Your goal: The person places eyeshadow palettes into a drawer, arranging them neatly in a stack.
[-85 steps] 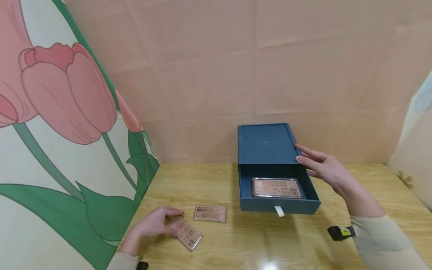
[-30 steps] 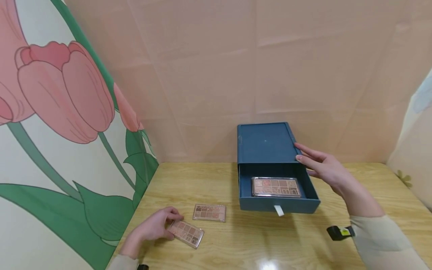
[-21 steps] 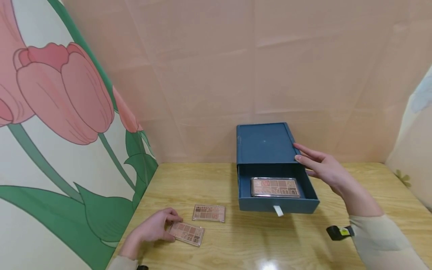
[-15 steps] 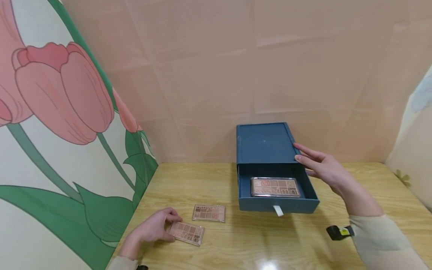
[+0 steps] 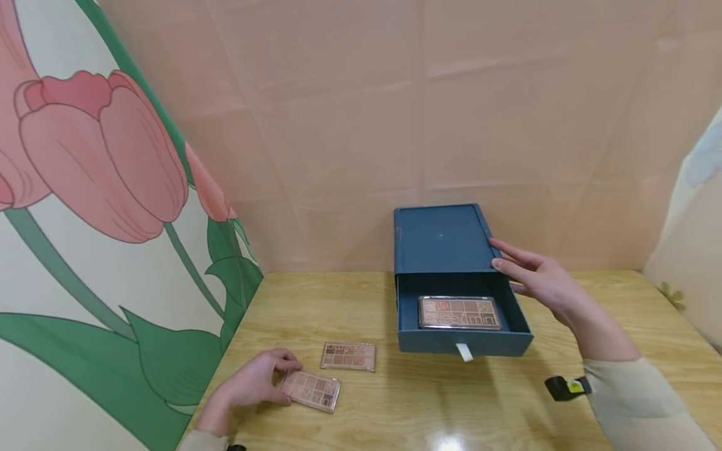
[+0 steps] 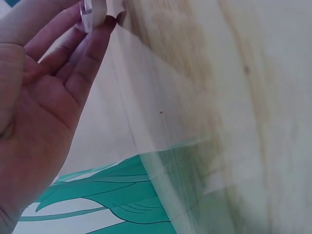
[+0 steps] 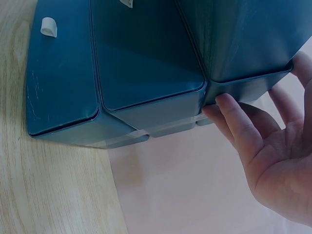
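My left hand pinches the near-left end of an eyeshadow palette low over the table; in the left wrist view only the clear edge of the palette shows at the fingertips. A second eyeshadow palette lies flat just behind it. At the right stands a blue drawer unit with its top drawer pulled out. Inside that drawer lies a larger eyeshadow palette. My right hand rests against the unit's right side, fingers extended, thumb at the top edge.
A white pull tab sticks out from the drawer front. Below it, in the right wrist view, two pushed-in drawers are stacked. Behind the wooden table hangs a pink cloth, and a tulip-print panel borders the left.
My left hand has turned the pinched palette, its far end swinging right and away until it lies closer to level with the second palette. My right hand keeps its place on the drawer unit.
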The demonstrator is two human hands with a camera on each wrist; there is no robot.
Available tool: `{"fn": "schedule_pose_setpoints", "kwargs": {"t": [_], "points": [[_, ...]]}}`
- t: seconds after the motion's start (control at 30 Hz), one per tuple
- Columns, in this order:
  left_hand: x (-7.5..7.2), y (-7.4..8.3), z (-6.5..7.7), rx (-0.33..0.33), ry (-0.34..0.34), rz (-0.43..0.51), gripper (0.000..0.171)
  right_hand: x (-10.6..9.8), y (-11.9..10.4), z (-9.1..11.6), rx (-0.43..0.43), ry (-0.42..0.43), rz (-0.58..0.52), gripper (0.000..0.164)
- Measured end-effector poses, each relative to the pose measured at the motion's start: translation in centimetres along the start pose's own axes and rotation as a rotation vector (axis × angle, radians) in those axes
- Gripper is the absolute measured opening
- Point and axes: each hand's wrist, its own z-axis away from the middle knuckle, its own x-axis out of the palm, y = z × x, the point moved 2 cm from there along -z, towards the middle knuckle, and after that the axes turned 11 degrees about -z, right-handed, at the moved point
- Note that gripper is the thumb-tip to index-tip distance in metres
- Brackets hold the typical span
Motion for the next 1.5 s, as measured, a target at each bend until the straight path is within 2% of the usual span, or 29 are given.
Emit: {"fn": "schedule_pose_setpoints", "kwargs": {"t": [0.23,0.53,0.67,0.87,1.17,1.33,1.5], "points": [[-0.1,0.1,0.2,0.023,-0.008,0.067,0.056,0.1,0.0,0.2,-0.003,0.004,0.003,0.077],[-0.4,0.7,0.4,0.010,0.022,0.190,0.060,0.3,-0.3,0.3,-0.006,0.005,-0.009,0.078],[-0.5,1.0,0.2,0.001,0.065,0.214,0.062,0.3,-0.2,0.3,-0.006,0.007,-0.008,0.077],[-0.7,1.2,-0.1,-0.016,0.171,0.141,0.062,0.4,-0.1,0.1,-0.002,0.005,-0.014,0.076],[-1.5,2.4,-1.1,0.010,0.293,0.311,0.057,0.3,0.0,0.1,-0.006,0.016,-0.005,0.076],[-2.0,3.0,-1.7,0.049,0.352,0.338,0.056,0.4,0.0,0.1,-0.009,0.016,-0.001,0.076],[-2.6,4.3,-2.3,0.076,0.415,0.341,0.053,0.4,0.1,0.1,-0.005,0.017,-0.001,0.076]]}}
